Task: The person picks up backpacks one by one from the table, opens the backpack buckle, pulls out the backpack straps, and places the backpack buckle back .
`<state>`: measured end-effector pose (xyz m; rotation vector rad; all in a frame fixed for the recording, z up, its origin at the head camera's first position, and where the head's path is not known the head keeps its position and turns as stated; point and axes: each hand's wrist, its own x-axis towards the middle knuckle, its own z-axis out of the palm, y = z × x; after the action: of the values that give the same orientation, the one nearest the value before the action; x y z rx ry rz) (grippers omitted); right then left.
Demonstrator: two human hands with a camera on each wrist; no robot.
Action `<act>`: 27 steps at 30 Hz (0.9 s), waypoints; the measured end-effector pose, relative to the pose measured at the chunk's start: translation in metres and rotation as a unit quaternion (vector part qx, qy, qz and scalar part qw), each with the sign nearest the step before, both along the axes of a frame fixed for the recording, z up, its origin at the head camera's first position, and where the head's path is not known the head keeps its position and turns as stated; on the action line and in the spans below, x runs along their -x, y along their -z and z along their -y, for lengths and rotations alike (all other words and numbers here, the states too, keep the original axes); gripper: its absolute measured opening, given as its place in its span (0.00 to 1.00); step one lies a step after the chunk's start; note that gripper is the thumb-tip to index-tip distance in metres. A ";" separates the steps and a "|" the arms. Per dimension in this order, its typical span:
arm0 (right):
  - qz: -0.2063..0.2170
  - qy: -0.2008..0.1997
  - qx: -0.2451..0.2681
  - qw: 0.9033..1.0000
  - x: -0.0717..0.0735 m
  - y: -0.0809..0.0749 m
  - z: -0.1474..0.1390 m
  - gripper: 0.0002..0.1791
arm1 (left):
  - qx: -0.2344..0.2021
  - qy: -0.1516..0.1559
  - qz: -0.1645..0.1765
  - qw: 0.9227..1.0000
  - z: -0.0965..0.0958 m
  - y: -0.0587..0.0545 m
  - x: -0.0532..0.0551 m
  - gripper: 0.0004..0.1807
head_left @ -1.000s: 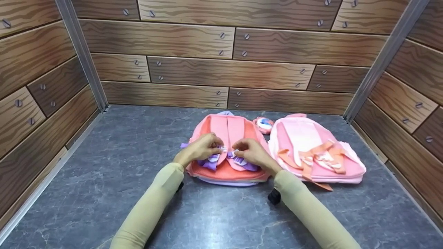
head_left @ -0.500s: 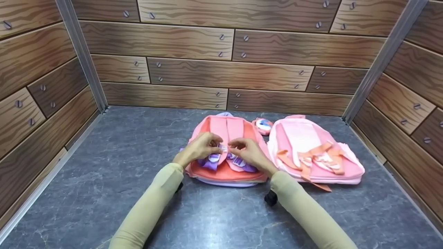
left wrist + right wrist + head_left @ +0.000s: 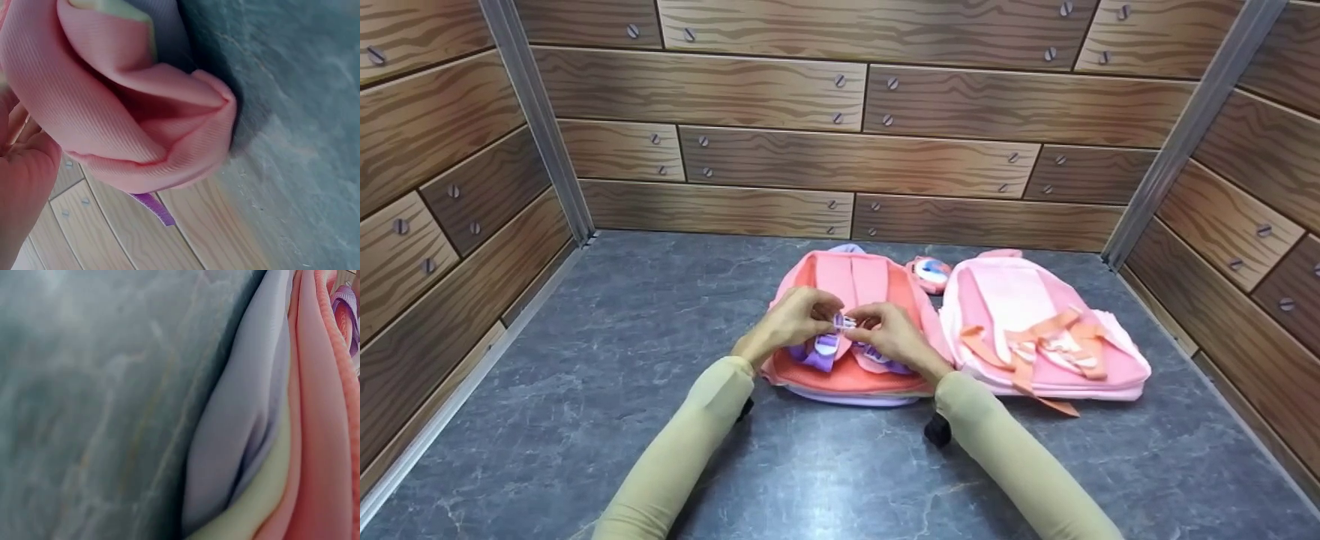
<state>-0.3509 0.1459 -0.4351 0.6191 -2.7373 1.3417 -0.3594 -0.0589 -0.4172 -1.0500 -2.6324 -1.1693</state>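
A coral-pink backpack (image 3: pixel 851 277) lies straps-up on the table, its pink side and a short purple strap end (image 3: pixel 154 208) showing in the left wrist view. Over its middle, my left hand (image 3: pixel 795 319) pinches a white-and-purple buckle piece (image 3: pixel 840 321) on a purple strap (image 3: pixel 819 358). My right hand (image 3: pixel 896 330) is right beside it, fingertips pinching the other buckle piece at the end of its strap. The two pieces meet or nearly meet between the hands; whether they are joined I cannot tell. Fingers partly hide them.
Against the first bag's right side lies a light pink backpack (image 3: pixel 997 292) with orange straps (image 3: pixel 1057 330) tangled on top. A small round pink pouch (image 3: pixel 931 274) sits between them at the back. Wood-patterned walls (image 3: pixel 840 161) enclose the dark marbled table (image 3: pixel 660 300).
My right hand has moved left toward the left hand, bringing its buckle piece close to the other. The left hand has stayed almost in place. Both backpacks lie as before.
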 end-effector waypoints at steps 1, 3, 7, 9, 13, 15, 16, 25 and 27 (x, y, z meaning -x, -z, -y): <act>-0.002 0.004 0.001 1.000 0.000 0.000 0.000 0.14 | -0.002 0.000 0.003 1.000 0.000 0.000 0.000 0.17; -0.009 0.006 0.002 1.000 0.000 0.000 0.001 0.15 | -0.009 0.002 0.008 1.000 0.000 0.000 0.000 0.18; -0.021 0.001 0.000 1.000 0.001 0.000 0.002 0.15 | -0.016 -0.003 0.009 1.000 -0.001 0.000 0.000 0.18; -0.024 0.002 -0.005 1.000 0.002 0.001 0.003 0.15 | -0.012 -0.008 0.007 1.000 -0.001 0.000 0.000 0.18; -0.034 0.004 -0.011 0.999 0.002 0.002 0.002 0.14 | 0.011 -0.021 0.011 1.000 0.002 -0.002 0.000 0.16; -0.042 0.001 -0.009 0.999 0.002 0.003 0.002 0.14 | 0.031 -0.029 0.011 0.999 0.003 -0.003 0.001 0.15; -0.048 -0.002 -0.009 0.999 0.001 0.002 0.002 0.14 | 0.041 -0.031 0.008 0.999 0.004 -0.004 0.002 0.14; -0.056 -0.019 0.004 0.998 0.000 0.003 0.003 0.13 | 0.069 -0.019 -0.024 0.997 0.000 -0.001 0.004 0.06; -0.049 -0.021 0.008 0.999 0.000 0.003 0.005 0.13 | 0.067 -0.020 -0.015 0.997 -0.001 0.001 0.003 0.05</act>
<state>-0.3507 0.1413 -0.4384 0.7257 -2.6482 1.3026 -0.3627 -0.0580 -0.4178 -1.0208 -2.7278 -0.9722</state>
